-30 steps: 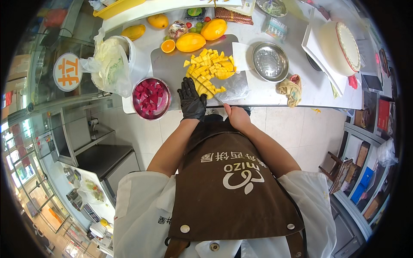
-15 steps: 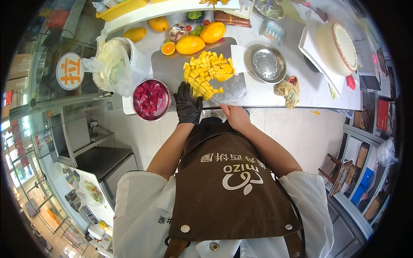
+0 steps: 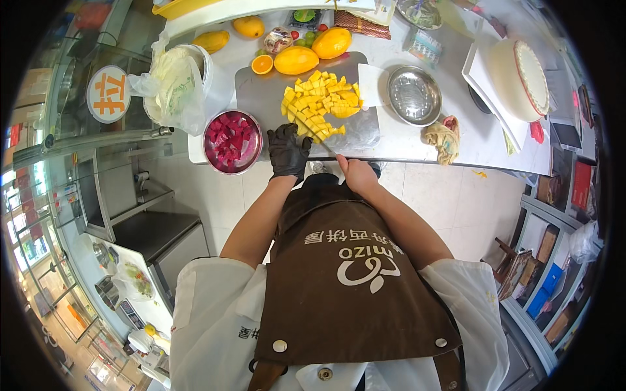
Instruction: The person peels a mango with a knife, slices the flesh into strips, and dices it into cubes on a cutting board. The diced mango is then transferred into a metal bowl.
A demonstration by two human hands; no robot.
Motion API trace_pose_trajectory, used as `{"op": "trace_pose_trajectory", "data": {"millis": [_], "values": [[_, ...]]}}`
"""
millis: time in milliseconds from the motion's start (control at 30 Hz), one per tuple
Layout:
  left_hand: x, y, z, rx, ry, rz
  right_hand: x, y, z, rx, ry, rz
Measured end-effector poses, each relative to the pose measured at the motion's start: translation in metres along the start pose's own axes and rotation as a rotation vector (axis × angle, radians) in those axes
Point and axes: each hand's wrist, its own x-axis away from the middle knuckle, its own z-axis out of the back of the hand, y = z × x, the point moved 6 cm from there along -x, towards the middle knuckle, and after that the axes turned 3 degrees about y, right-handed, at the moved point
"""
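Note:
Cubed mango point(image 3: 319, 98) lies in a curved heap on a grey cutting board point(image 3: 257, 98). My right hand point(image 3: 357, 174), ungloved, grips a knife point(image 3: 330, 152) at the board's near edge. Its thin blade slants up and left across the near part of the cut mango; the handle is mostly hidden in my fingers. My left hand point(image 3: 289, 151), in a black glove, rests at the near edge beside the cubes. Its fingers are loosely bent and slightly apart, with nothing visible in them. Just left of the glove stands a metal bowl point(image 3: 258, 156) of pink-red fruit cubes point(image 3: 230, 140).
Peeled mangoes point(image 3: 297, 60) and an orange half point(image 3: 262, 64) sit at the board's far edge. A steel bowl point(image 3: 414, 96) and a crumpled cloth point(image 3: 445, 139) lie to the right. A white cake point(image 3: 520, 79) stands far right; a bag-lined bucket point(image 3: 207, 78) stands left.
The knife blade now reaches up and left over the mango cubes. My left fingers have drawn back from the mango and bent. The whole view has shifted slightly.

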Motion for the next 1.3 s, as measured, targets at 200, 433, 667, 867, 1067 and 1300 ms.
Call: {"op": "trace_pose_trajectory", "data": {"millis": [200,433,667,867,1067,1300], "values": [[-0.006,0.006,0.01,-0.031,-0.051,-0.027,0.003,-0.02,0.019,0.035,-0.01,-0.068],[-0.007,0.017,0.013,-0.054,-0.04,0.027,-0.01,-0.003,0.002,-0.115,0.004,-0.044],[-0.013,-0.002,0.002,-0.064,-0.049,0.147,0.018,-0.016,0.044,-0.08,0.088,-0.008],[-0.004,-0.006,0.011,-0.019,-0.045,0.155,0.02,-0.015,0.041,-0.028,0.046,0.014],[-0.015,-0.002,0.007,-0.084,0.0,0.072,0.01,-0.011,0.024,0.035,-0.035,-0.044],[-0.023,-0.003,0.006,-0.19,-0.054,0.143,-0.005,-0.001,0.015,-0.068,-0.076,-0.04]]}}
